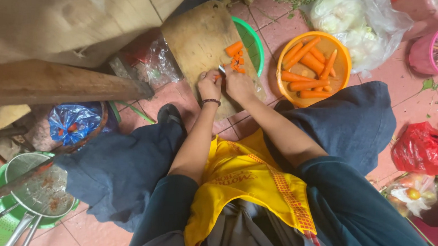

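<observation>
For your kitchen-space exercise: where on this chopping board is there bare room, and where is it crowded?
The wooden chopping board is bare across its upper left, away from the green basket. It is crowded by the diced carrot pile, where the left hand and right hand meet.

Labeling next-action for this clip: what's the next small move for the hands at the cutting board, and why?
Probably another short cut through the carrot piece: the left hand pins it on the wooden cutting board, the right hand holds a knife at it, and small cut carrot bits already lie just beyond the blade.
</observation>
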